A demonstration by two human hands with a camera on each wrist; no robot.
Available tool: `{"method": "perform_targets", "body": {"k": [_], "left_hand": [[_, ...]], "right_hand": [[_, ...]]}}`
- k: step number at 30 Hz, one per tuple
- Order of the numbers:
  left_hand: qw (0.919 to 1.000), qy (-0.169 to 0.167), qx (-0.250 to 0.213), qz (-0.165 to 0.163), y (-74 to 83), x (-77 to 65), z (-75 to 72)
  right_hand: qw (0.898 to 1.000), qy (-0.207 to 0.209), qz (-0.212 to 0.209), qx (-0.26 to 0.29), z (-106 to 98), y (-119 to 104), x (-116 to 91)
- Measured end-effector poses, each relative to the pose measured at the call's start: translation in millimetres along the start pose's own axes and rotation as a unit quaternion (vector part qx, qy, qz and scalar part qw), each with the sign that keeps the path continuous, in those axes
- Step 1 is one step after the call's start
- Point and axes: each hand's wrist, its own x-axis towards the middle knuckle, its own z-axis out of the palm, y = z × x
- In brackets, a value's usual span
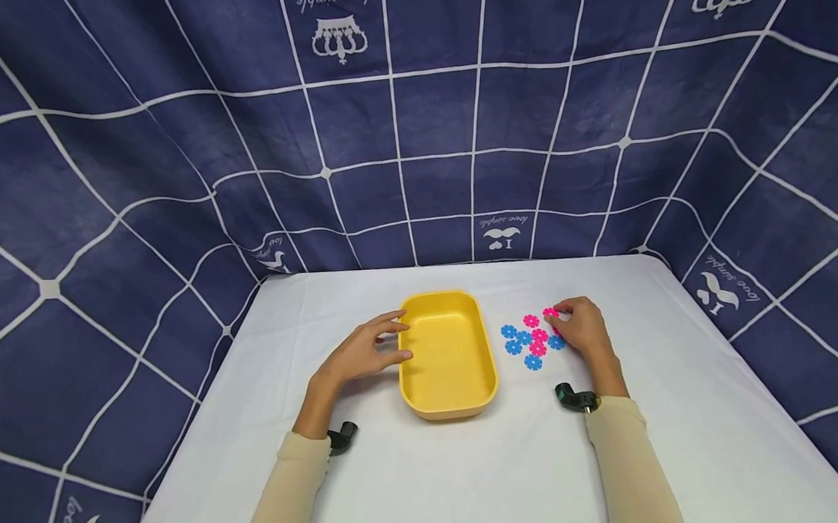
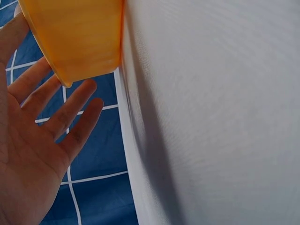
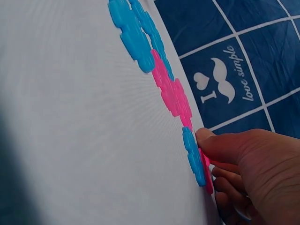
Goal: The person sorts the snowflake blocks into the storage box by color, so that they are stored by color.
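A yellow plastic tray stands on the white-covered table, with nothing inside it. My left hand is at its left side, fingers spread and slightly bent, the fingertips right at the rim. In the left wrist view the palm of this hand faces the tray's wall. To the right of the tray lie several flat notched discs, pink and blue. My right hand reaches to the far right of them and pinches a pink disc between thumb and fingertips.
A white cloth covers the table. Dark blue fabric with white grid lines hangs behind it and at both sides. Each wrist wears a small black camera, one on the left and one on the right.
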Motion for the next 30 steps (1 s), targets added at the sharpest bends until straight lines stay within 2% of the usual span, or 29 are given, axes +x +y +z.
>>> {"method": "perform_targets", "body": {"k": [8,13,19,30], "left_hand": [[1.0000,0.001,0.003,-0.009,-0.5,-1.3,4.0],[0.9999,-0.002,0.007,-0.015,0.1,-1.1,4.5],[0.9998,-0.001,0.005,-0.018,0.6,-0.7,3.5],[0.9999,0.003,0.007,-0.015,0.3,-2.4,1.4]], "right_hand": [[1.000,-0.002,0.004,-0.009,-1,3,-3],[1.000,-0.004,0.005,0.000,-9,0,-7],[1.000,0.014,-0.004,0.009,-26,-16,-11],[0.996,0.067,-0.052,-0.008,-57,-47,-19]]}}
